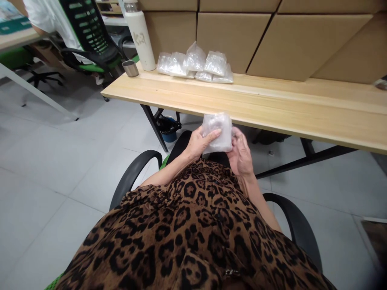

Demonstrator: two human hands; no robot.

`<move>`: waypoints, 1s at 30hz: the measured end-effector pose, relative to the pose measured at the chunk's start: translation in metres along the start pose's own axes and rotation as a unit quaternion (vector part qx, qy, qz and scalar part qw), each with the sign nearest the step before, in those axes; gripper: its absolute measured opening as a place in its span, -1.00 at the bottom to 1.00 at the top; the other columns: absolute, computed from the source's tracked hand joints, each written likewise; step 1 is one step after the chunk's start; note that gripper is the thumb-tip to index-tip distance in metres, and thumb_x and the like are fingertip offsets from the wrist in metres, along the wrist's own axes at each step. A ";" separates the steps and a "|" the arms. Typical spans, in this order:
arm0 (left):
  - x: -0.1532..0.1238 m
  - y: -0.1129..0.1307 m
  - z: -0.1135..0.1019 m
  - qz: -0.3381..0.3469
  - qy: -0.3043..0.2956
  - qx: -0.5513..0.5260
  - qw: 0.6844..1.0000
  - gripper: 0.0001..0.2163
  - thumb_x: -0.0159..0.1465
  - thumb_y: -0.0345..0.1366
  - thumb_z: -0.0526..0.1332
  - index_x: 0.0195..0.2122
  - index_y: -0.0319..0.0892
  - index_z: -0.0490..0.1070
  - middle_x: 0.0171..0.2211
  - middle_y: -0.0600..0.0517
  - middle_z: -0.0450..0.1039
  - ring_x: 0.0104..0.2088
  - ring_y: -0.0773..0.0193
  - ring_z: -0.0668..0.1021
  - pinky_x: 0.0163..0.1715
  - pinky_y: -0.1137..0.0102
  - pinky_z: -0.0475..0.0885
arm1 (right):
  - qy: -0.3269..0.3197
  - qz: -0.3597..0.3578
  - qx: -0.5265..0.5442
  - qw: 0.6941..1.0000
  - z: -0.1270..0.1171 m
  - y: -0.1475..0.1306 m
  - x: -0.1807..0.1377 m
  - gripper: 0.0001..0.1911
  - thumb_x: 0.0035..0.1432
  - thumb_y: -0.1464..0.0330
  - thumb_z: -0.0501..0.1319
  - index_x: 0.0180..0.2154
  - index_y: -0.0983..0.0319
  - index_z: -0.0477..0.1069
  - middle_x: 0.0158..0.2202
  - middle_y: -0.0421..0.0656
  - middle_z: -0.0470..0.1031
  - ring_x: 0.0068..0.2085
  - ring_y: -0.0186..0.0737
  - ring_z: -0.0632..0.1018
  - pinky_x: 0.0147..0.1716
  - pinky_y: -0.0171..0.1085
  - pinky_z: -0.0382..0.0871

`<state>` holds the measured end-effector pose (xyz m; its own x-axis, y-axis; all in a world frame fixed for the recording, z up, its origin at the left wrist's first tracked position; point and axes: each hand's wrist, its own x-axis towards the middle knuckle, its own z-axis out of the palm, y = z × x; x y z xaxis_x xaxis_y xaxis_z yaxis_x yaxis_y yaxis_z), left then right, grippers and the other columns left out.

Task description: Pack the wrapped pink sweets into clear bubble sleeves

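We look out from one camera worn on the head. We face forward and down, so the spotted top [193,225] is closest to us and fills the bottom of our view. The left hand [197,141] and right hand [241,156] are a bit farther off, near the middle. Past them we see the table [272,105], then the brown boxes [232,38] up top (the tall bottle [141,42] seems to lean from up here).

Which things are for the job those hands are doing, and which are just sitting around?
Part of the job:
Clear plastic packet, held by the left hand, with the right hand at its edge
Similar packets on the table, probably

Probably just around:
White bottle
Metal cup
Blue bin underneath

Can't tell:
Cardboard boxes
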<state>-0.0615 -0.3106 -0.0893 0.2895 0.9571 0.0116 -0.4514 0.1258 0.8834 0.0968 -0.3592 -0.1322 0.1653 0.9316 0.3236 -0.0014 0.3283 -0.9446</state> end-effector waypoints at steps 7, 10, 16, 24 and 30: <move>0.008 -0.001 0.001 -0.007 0.014 -0.074 0.997 -0.52 0.01 -0.03 0.63 -0.13 -0.16 0.61 -0.21 0.04 0.69 -0.22 0.24 0.66 0.03 0.22 0.55 | -0.027 0.092 0.043 0.994 0.002 -0.008 -0.004 -0.46 0.01 -0.01 0.54 -0.06 0.13 0.57 -0.06 -0.17 0.63 -0.04 -0.17 0.63 0.04 -0.14 0.59; 0.006 -0.003 0.004 -0.026 0.006 -0.070 0.997 -0.55 0.03 -0.07 0.62 -0.12 -0.15 0.61 -0.23 0.07 0.67 -0.26 0.27 0.64 0.01 0.22 0.53 | -0.038 0.139 0.069 0.987 0.006 -0.010 -0.005 -0.45 -0.09 -0.02 0.59 -0.15 0.14 0.60 -0.17 -0.20 0.64 -0.13 -0.17 0.63 0.00 -0.11 0.62; 0.014 -0.001 0.002 -0.074 0.003 -0.114 0.991 -0.46 -0.17 -0.09 0.71 -0.24 -0.22 0.59 -0.34 0.05 0.64 -0.37 0.33 0.60 -0.21 0.33 0.50 | 0.016 0.087 0.089 0.992 0.007 0.000 -0.010 -0.58 -0.15 0.01 0.63 -0.39 0.13 0.62 -0.23 -0.21 0.61 -0.16 -0.17 0.60 0.07 -0.07 0.56; 0.017 -0.001 0.000 -0.079 -0.009 -0.117 0.990 -0.53 -0.11 -0.16 0.70 -0.24 -0.22 0.61 -0.32 0.03 0.66 -0.34 0.30 0.61 -0.16 0.32 0.49 | 0.058 0.053 0.125 0.989 0.012 0.006 -0.009 -0.63 0.09 -0.02 0.52 -0.41 0.14 0.67 -0.03 -0.13 0.65 0.07 -0.06 0.59 0.27 0.05 0.41; 0.015 0.003 0.000 -0.046 -0.010 -0.082 0.995 -0.54 -0.07 -0.11 0.68 -0.24 -0.18 0.61 -0.30 0.06 0.66 -0.33 0.32 0.61 -0.12 0.31 0.49 | 0.119 0.017 0.049 0.992 0.016 0.004 -0.014 -0.70 0.05 0.08 0.57 -0.43 0.15 0.66 0.10 -0.11 0.62 0.14 -0.03 0.57 0.31 0.02 0.35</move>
<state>-0.0583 -0.2958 -0.0867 0.3515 0.9346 -0.0553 -0.5541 0.2553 0.7923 0.0790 -0.3681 -0.1399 0.3908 0.8834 0.2586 -0.1049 0.3219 -0.9410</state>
